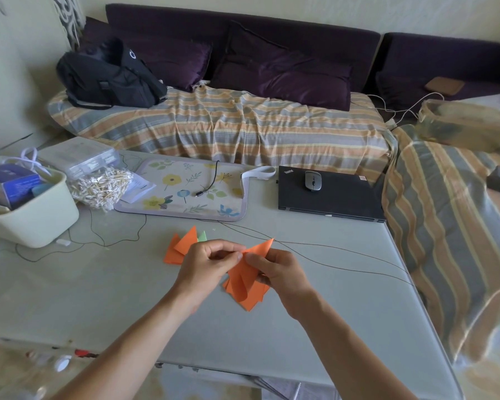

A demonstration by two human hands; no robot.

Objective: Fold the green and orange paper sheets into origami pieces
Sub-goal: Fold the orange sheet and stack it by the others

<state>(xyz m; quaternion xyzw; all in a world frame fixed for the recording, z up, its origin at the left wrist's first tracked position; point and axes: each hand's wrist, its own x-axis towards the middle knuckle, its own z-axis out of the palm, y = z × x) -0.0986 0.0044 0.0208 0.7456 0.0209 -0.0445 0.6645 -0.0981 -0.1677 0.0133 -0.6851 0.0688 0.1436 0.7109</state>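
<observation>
A partly folded orange paper sheet (247, 280) is held above the pale green worktop (98, 298), pinched at its upper edge in the grip of the left hand (211, 262) and the right hand (274, 271). Folded orange and green paper pieces (182, 246) lie just behind the left hand. "ThinkPad" is printed on the closed black laptop (329, 194). A blue box (10, 184) is held in the cream plastic tub (32, 223).

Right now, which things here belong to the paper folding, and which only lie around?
Folding job:
- orange sheet, pinched by left hand and right hand
- folded orange pieces
- green piece

Lying about:
- laptop
- mouse
- floral mat
- cream basket
</observation>
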